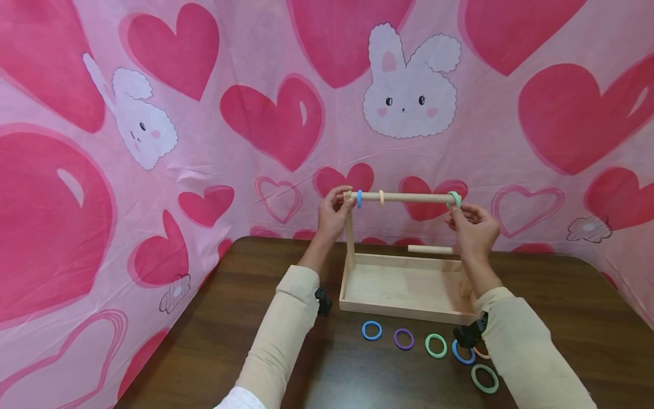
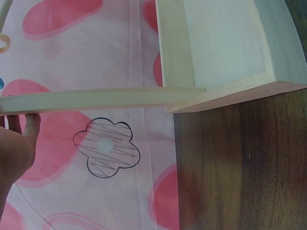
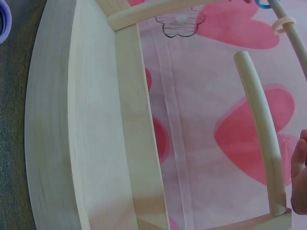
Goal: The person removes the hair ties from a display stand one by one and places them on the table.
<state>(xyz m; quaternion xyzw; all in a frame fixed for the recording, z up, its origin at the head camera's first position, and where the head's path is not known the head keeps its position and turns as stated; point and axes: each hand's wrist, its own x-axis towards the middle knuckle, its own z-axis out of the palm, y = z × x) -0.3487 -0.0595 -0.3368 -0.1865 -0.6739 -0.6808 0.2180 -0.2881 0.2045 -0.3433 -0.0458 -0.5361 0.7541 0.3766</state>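
A wooden rack holds a top rod (image 1: 416,197) above a shallow tray base (image 1: 409,313). My left hand (image 1: 333,218) grips the upper end of the left post (image 1: 349,244), thumb in front; in the left wrist view its fingers lie against that post (image 2: 105,99). Close by, a blue ring (image 1: 359,203) and a peach ring (image 1: 381,201) hang on the rod. At the rod's right end, my right hand (image 1: 477,230) pinches a mint-green ring (image 1: 457,198) that encircles the tip. That hand and forearm hide much of the rack's right side.
A shorter, lower rod (image 1: 429,249) juts leftward from the right side. In front of the tray lie a blue ring (image 1: 372,330), a purple ring (image 1: 404,339), a green ring (image 1: 436,355), and several others by the right sleeve (image 1: 526,346). A heart-print cloth (image 1: 317,34) hangs behind the table.
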